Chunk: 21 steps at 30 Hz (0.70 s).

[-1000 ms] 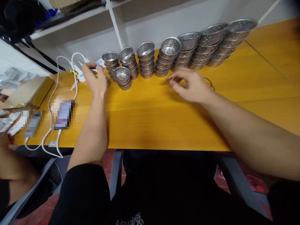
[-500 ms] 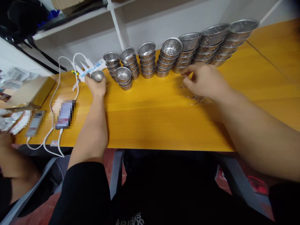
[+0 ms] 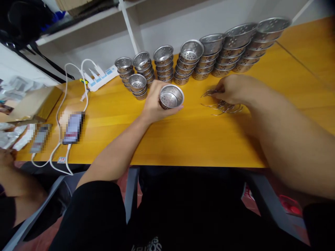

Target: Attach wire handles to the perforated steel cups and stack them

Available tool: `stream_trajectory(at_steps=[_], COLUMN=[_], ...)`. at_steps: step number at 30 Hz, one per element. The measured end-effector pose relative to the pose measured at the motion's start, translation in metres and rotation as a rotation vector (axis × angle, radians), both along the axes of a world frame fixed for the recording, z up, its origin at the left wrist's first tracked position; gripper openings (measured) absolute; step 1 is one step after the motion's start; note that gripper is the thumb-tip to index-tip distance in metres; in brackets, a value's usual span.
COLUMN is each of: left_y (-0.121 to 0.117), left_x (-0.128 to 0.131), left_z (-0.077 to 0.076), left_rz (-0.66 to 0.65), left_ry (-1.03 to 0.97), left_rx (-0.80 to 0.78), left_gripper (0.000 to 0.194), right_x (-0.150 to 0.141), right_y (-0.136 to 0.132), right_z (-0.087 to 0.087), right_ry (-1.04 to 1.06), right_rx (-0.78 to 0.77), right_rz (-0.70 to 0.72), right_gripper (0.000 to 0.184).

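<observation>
My left hand (image 3: 154, 105) grips a small perforated metal cup (image 3: 171, 96) and holds it just above the yellow table (image 3: 183, 132), near its middle. My right hand (image 3: 234, 89) rests on a loose pile of thin wire rings (image 3: 222, 105), with its fingers curled down into the pile. Whether they pinch a ring is hidden. Behind both hands stands a row of stacked perforated metal cups (image 3: 188, 61), small at the left and larger toward the right.
A white power strip (image 3: 101, 77) with white cables lies at the back left. A phone (image 3: 72, 127) and a second device (image 3: 39, 137) lie near the table's left front edge. Another person's arm (image 3: 15, 181) shows at the lower left. Shelving runs behind.
My left hand picked a small cup up near the power strip and carried it right to the table's middle. My right hand shifted right and settled on the wire rings.
</observation>
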<state>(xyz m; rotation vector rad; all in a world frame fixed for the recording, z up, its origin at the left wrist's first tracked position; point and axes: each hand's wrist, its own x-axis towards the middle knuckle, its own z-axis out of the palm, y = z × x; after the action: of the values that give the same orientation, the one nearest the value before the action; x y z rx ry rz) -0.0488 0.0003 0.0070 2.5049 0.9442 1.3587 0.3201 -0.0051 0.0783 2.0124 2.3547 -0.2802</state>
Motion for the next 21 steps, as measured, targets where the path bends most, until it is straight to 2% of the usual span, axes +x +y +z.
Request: stream_trajectory(at_steps=[3, 8, 15, 21], left_y=[-0.001, 0.016, 0.038, 0.05], left_x=[0.012, 0.002, -0.01, -0.01], left_z=[-0.017, -0.028, -0.047, -0.061], left_rz=[-0.027, -0.035, -0.099, -0.158], left_ry=[0.038, -0.059, -0.136, -0.216], left_rx=[-0.14, -0.318, -0.333, -0.359], left_gripper=[0.097, 0.098, 0.108, 0.102], right_x=[-0.01, -0.018, -0.015, -0.022], right_y=[-0.007, -0.016, -0.015, -0.022], right_z=[0.004, 0.007, 0.01, 0.02], right_ry=[-0.105, -0.036, 0.061, 0.19], right_rx=[-0.028, 0.065, 0.124, 0.203], right_rz=[-0.049, -0.061, -0.013, 0.019], right_gripper=[0.029, 0.037, 0.034, 0.029])
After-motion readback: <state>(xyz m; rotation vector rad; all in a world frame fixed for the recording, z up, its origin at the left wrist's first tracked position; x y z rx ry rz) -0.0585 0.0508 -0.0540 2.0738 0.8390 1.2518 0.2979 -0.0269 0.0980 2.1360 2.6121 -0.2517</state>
